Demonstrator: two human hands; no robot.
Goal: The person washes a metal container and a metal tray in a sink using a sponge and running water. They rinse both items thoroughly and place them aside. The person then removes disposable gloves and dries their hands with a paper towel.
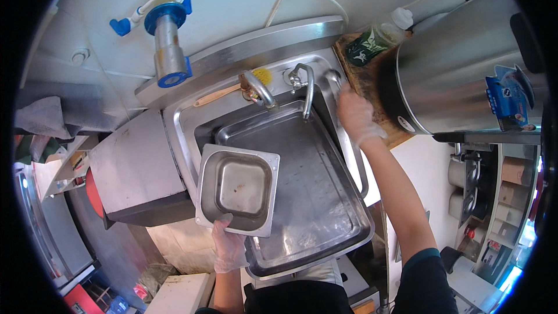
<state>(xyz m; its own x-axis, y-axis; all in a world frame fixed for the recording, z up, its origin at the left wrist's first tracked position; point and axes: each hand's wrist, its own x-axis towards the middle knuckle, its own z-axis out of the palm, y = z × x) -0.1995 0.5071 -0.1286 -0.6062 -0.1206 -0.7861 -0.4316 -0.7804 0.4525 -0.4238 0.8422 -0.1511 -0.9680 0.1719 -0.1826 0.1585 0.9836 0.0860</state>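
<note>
My left hand [229, 244], in a clear plastic glove, grips the near rim of a deep square stainless-steel food pan [205, 192], thumb over the inner wall. Some small brown specks lie on the pan's bottom. Beneath it a large shallow steel tray [305, 192] rests in and over the sink [178, 128], its near end by my body. My right hand [355, 113], gloved too, is at the sink's right rim with its fingers closed around the handle of a metal ladle or spoon [333, 75]. Most of that handle is hidden by the hand.
Two faucets, a curved spout [259, 89] and a thinner tap [308, 89], reach over the tray. A wooden-handled brush [220, 95] lies behind the basin. To the right stand a green-labelled bottle [370, 43] and a large steel barrel [457, 65] on a wooden board [368, 83].
</note>
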